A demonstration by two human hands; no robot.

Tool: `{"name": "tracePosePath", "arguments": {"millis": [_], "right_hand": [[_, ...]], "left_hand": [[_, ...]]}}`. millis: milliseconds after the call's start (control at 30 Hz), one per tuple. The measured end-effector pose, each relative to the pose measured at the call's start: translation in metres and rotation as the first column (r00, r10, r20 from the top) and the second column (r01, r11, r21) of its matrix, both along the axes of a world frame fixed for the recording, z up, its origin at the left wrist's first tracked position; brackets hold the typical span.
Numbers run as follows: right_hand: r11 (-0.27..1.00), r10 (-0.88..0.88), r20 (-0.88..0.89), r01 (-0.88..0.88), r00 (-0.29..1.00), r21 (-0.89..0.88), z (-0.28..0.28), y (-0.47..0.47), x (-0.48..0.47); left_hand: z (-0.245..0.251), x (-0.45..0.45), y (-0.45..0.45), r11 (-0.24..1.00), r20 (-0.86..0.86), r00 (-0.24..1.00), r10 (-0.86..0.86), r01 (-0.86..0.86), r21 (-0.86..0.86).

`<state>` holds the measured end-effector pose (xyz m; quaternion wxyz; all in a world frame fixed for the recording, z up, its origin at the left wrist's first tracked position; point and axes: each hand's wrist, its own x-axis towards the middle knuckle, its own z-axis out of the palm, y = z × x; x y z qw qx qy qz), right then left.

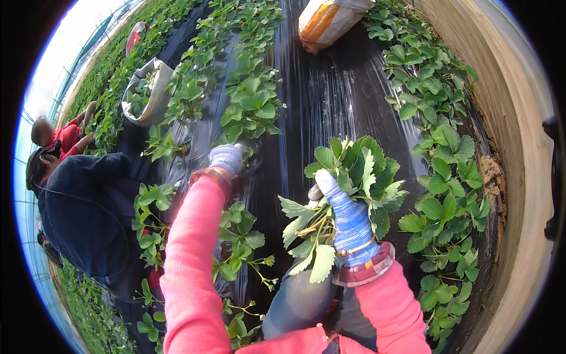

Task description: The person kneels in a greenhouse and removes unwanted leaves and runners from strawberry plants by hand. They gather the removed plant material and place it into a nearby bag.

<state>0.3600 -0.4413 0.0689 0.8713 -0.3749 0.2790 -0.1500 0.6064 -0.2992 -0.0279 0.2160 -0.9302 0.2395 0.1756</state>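
My right hand (349, 217), in a blue and white knit glove, is closed round a thick bunch of cut strawberry leaves (371, 172), their stems pointing down and left. My left hand (226, 158), in a pale knit glove, reaches forward to the near end of a row of strawberry plants (254, 104). Its fingertips are beside a small plant, partly hidden by the glove, so whether they grip anything cannot be told. Closer to me, below that hand, another strawberry plant (243, 239) grows through the black plastic mulch film (274, 168).
An open white sack (166, 84) of leaves stands ahead on the left, and a white and orange sack (325, 22) lies ahead. A co-worker in dark clothes (84, 212) bends close on my left, with another in red (66, 137) beyond. Strawberry plants (442, 212) and a pale wall-like border (508, 110) run along my right.
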Motion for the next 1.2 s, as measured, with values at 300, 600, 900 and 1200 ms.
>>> {"name": "tracePosePath", "arguments": {"millis": [300, 600, 900, 1200], "right_hand": [[1.0, -0.015, 0.005, 0.015, 1.0, 0.0, -0.004, -0.006, -0.002], [1.0, -0.024, 0.011, 0.025, 1.0, -0.02, -0.01, -0.004, -0.002], [1.0, -0.025, 0.011, 0.025, 1.0, -0.013, -0.011, -0.004, -0.002], [0.999, -0.006, -0.049, 0.003, 0.999, -0.048, -0.011, 0.0, 0.001]], "left_hand": [[0.005, -0.044, 0.029, 0.552, 0.358, 0.929, -0.098, 0.35, -0.757], [-0.106, -0.108, 0.023, 0.955, 0.019, 0.994, -0.107, 0.108, -0.275], [-0.082, -0.083, 0.068, 0.737, 0.045, 0.992, 0.118, -0.057, -0.673], [-0.081, -0.055, 0.052, 0.929, 0.154, 0.964, 0.216, -0.154, -0.337]]}}
